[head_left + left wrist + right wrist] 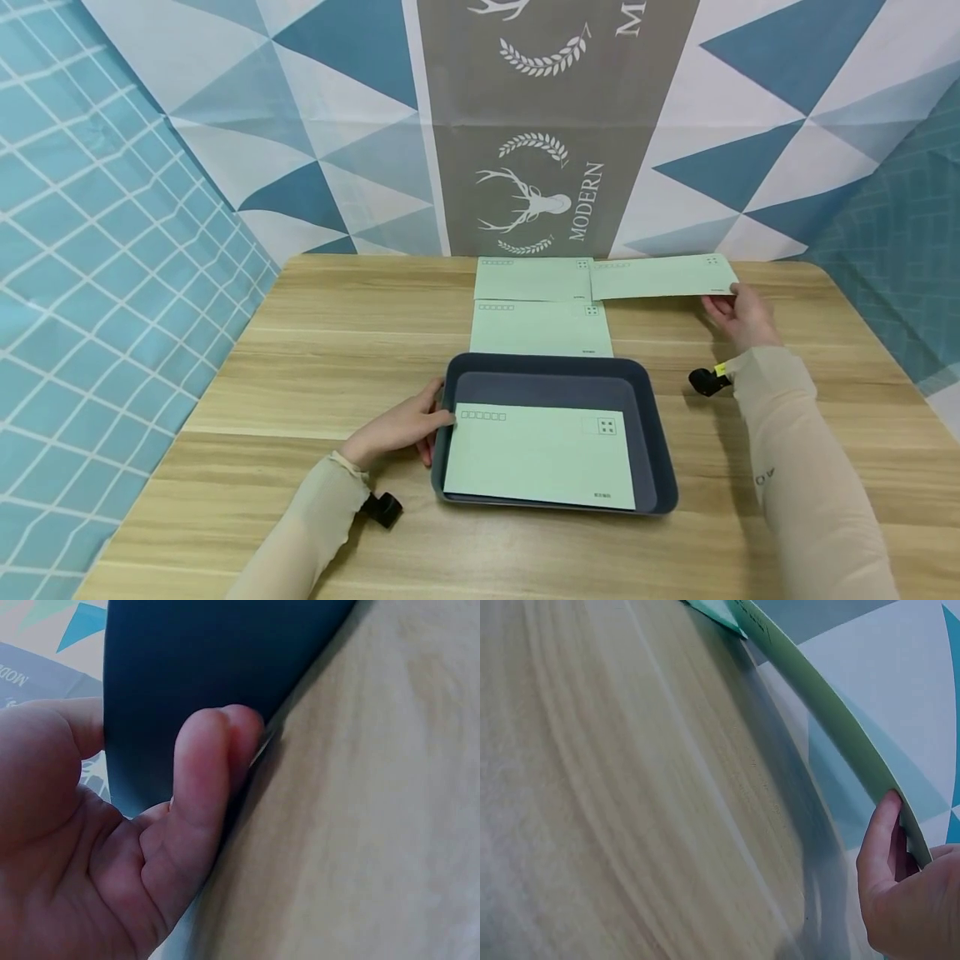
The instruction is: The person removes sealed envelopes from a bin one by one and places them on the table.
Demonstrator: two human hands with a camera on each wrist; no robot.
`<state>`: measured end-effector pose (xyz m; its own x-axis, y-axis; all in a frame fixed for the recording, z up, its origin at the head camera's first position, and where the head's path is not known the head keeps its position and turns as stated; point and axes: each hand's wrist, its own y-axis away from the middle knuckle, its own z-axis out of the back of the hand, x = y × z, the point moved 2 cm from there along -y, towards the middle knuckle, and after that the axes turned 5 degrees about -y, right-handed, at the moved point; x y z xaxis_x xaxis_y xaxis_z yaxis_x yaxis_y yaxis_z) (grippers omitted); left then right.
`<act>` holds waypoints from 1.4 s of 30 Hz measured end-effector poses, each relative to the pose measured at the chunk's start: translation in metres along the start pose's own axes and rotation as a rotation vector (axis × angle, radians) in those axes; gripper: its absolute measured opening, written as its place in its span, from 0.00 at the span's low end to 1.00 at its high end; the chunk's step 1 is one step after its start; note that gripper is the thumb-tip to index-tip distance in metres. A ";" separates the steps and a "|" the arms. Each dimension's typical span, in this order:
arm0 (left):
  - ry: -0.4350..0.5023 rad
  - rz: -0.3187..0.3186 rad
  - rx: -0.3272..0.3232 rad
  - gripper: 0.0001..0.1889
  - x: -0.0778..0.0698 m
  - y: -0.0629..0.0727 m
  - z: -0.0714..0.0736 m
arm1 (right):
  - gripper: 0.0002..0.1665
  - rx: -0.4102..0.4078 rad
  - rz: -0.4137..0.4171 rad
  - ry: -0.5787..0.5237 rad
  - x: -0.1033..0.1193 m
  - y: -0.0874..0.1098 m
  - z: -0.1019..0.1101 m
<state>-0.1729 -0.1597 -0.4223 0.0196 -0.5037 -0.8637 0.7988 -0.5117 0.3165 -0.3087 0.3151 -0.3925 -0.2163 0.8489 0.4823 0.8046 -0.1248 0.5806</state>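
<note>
My right hand (745,317) pinches the right end of a pale green envelope (660,277), which is raised off the table at that end. In the right wrist view the envelope (825,712) bows edge-on, with the fingers under it. At the tray's left side, my left hand (401,429) grips the wall of a dark grey tray (660,450), thumb over the rim and fingers outside. The left wrist view shows those fingers against the tray's outer wall (161,667). Another green envelope (540,458) lies inside the tray, printed side up.
Beyond the tray, two more green envelopes (532,279) (540,327) lie on the wooden table (322,358), one behind the other. Patterned cloth (360,125) hangs along the table's back edge. Each wrist carries a small black camera (708,382).
</note>
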 end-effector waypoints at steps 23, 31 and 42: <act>0.012 -0.014 0.021 0.32 0.001 -0.002 0.000 | 0.32 0.018 0.022 -0.044 0.007 -0.006 0.000; 0.025 -0.013 0.032 0.32 0.003 -0.003 0.001 | 0.33 -0.003 -0.008 0.026 0.006 0.002 -0.007; 0.017 -0.008 0.037 0.33 0.004 -0.003 0.003 | 0.39 0.084 -0.117 0.029 0.009 -0.001 -0.012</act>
<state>-0.1773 -0.1624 -0.4254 0.0234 -0.4878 -0.8727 0.7764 -0.5410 0.3233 -0.3178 0.3167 -0.3811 -0.3259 0.8398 0.4342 0.8161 0.0181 0.5776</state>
